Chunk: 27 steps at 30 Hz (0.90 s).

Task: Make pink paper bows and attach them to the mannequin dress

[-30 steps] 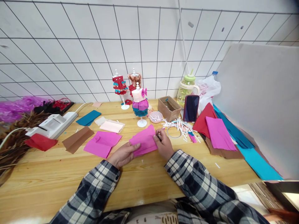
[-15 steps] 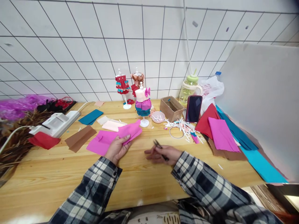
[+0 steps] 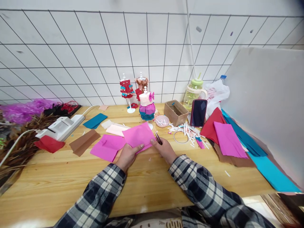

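Note:
My left hand [image 3: 130, 155] grips the lower left edge of a pink crepe paper sheet [image 3: 139, 135], thumb on top. My right hand [image 3: 164, 150] pinches the sheet's right edge and also keeps a small dark pointed tool [image 3: 158, 138] between its fingers; its exact kind is not clear. The sheet is raised over the table and stretched flat between both hands. Just left of it lies another pink paper piece [image 3: 106, 147] on the wood. Behind the sheet stands a small dress form [image 3: 146, 106] in a pale top, pink and teal skirt and pink bow.
Two more dressed forms, one in a red dress [image 3: 126, 89], stand near the tiled wall. Around the right are a pink bowl [image 3: 162, 121], cardboard box [image 3: 176, 114], paper scraps [image 3: 187, 131], phone [image 3: 199, 113] and folded papers [image 3: 229, 139]. At left sits a power strip [image 3: 61, 126].
My right hand has moved in to the pink sheet and taken its right edge, the dark tool still in it. The sheet is now held up flat, further right of the other pink piece.

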Motion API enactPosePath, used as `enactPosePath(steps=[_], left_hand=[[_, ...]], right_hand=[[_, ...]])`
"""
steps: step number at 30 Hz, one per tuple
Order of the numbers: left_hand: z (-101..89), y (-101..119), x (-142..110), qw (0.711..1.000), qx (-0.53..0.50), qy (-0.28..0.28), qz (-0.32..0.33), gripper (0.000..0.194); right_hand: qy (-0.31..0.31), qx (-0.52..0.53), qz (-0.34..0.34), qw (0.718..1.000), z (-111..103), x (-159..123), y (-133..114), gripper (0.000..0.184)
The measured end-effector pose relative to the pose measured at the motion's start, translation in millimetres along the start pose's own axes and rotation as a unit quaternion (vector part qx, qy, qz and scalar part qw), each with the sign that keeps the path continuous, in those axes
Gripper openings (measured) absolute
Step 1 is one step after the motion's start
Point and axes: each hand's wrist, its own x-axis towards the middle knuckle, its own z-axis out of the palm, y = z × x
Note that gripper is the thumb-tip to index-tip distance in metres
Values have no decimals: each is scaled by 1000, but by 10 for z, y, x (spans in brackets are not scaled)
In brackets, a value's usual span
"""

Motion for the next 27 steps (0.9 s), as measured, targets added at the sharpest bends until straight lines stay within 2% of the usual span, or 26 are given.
enactPosePath(steps=[2,5,9,15,18,20,24,27], left_hand=[[22,4,-16,999,45,-7,7,48],[54,21,-25,995,96,-9,16,56],[87,45,-32,991,128,-20,21,58],[96,68,-27,981,180,60,40,56],[94,66,-21,980,177,77,43,59],[90,62,-18,984,162,70,37,62],[77,52,-7,990,133,21,29,69],[64,45,5,989,144,17,28,70]], right_hand=[[10,-10,-33,999,8,0,77,32],[6,-27,-43,999,-61,2,152,26],[4,-41,-56,998,-111,-5,142,22],[20,-50,-56,997,-100,-14,107,24],[34,-66,-49,996,-110,-8,124,24],[35,-68,-48,996,-118,-2,134,25],[40,-63,-46,996,-127,2,119,26],[56,-72,-48,995,-131,-14,85,26]])
